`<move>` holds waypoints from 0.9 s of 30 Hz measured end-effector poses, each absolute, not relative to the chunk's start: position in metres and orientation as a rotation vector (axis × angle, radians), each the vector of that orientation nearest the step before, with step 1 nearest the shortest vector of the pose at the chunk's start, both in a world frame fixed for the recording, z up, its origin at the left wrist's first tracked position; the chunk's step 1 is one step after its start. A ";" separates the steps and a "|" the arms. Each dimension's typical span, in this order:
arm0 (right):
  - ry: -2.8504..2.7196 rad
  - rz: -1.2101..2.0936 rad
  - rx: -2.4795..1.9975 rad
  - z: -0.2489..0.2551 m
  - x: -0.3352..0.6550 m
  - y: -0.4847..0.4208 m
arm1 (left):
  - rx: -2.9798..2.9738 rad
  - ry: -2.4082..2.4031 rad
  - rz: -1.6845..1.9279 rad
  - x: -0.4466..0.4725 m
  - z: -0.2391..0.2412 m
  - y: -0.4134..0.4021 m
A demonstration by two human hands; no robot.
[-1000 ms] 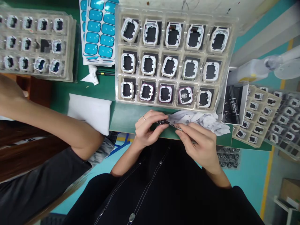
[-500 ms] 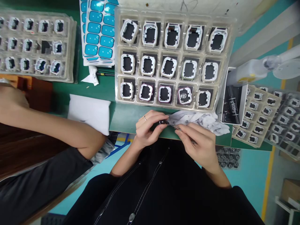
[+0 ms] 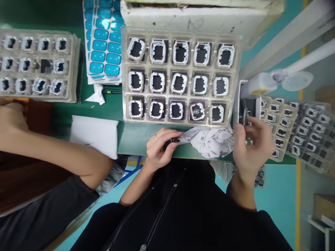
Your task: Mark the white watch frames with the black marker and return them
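Leftmost, a co-worker's bare forearm (image 3: 52,153) crosses the bench, with a clear tray (image 3: 39,66) of small parts above it: three rows, at least four visible per row, cut off at the frame edge. Next come blue sticker sheets (image 3: 104,45), stacked, count unclear, and one white pad (image 3: 94,134) on the green mat (image 3: 133,136).

Centre: one big clear tray (image 3: 180,76), three rows of five, so 15 white watch frames; the fourth one (image 3: 196,111) in the near row has a different, grey-looking insert. Just below it, the left hand (image 3: 158,148) is curled closed, thumb and fingers pinching a small black part (image 3: 174,140) at the mat's near edge, the part touching the crumpled white cloth (image 3: 209,141). One ring sits on that hand.

Right of the cloth, the right hand (image 3: 251,146) is up at the black box (image 3: 248,108), fingers bent around thin metal tweezers (image 3: 244,116); how tightly it holds them, cannot tell. Beyond it are two more trays (image 3: 282,118) of tiny parts, too small to count. One white lamp arm (image 3: 277,78) passes above.
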State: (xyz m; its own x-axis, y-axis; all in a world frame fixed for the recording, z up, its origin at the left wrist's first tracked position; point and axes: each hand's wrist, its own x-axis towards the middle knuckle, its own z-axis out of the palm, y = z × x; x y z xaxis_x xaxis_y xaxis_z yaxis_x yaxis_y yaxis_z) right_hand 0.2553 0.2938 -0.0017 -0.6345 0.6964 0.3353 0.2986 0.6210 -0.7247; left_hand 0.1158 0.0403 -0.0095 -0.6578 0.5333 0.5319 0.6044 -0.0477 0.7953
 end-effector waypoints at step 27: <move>-1.986 1.022 0.171 -0.022 0.251 0.253 | -0.690 -1.781 -3.131 0.152 0.042 0.124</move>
